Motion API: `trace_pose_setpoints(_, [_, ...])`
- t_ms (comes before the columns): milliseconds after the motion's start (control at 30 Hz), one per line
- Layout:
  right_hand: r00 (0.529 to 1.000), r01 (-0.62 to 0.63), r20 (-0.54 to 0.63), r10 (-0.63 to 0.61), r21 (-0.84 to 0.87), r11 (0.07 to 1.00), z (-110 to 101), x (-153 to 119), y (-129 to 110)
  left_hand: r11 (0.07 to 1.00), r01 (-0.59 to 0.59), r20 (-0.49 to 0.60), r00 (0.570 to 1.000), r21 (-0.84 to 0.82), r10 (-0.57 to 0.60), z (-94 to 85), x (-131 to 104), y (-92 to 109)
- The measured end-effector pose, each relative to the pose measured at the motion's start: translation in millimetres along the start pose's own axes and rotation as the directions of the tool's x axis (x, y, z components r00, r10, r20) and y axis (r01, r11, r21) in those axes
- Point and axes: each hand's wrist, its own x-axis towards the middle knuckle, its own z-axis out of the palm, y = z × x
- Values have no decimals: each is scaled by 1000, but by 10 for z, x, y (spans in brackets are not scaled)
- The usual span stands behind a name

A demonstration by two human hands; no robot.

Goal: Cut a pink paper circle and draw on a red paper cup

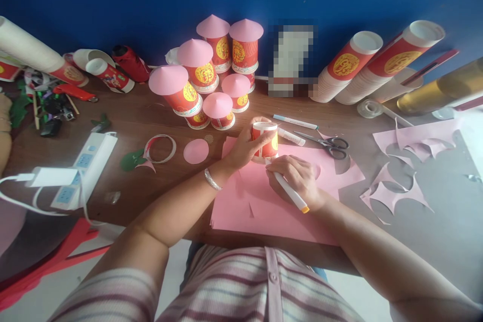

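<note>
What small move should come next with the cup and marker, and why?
Probably hold the cup steady and run the marker along its lower rim. The left hand already grips the cup, and the right hand points the marker's far end toward that rim. Whether it touches, I can't tell.

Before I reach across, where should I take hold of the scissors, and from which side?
Probably by the black handle loops, coming from the right: the scissors lie with their loops toward that side, while the blades point left toward the white tube.
</note>
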Motion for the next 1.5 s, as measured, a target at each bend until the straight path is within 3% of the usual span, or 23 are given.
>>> trace_pose_setpoints(367, [999, 27, -31, -25, 44, 999, -30, 3, -29, 999, 8, 16, 1000, -54, -7, -4, -7, -30])
trace_pose_setpoints(633, [1000, 22, -14, -22, 45, 999, -45, 3, -37, 996, -67, -2, 998, -55, 67, -35, 27, -49])
trace_pose_setpoints(1067, [996, 69, -64, -62, 109, 992, -51, 26, -27, 928, 12, 36, 999, -372, 2, -20, 35, -1])
trace_pose_setpoints(1300, [998, 55, -41, -51, 116, 992, -66, 22, -33, 930, -4, 74, 997, -367, 34, -58, 29, -46])
trace_pose_setpoints(1500, [997, 65, -40, -61, 130, 989, -48, 11, -37, 948, 40, 105, 994, -315, -7, -63, 39, -69])
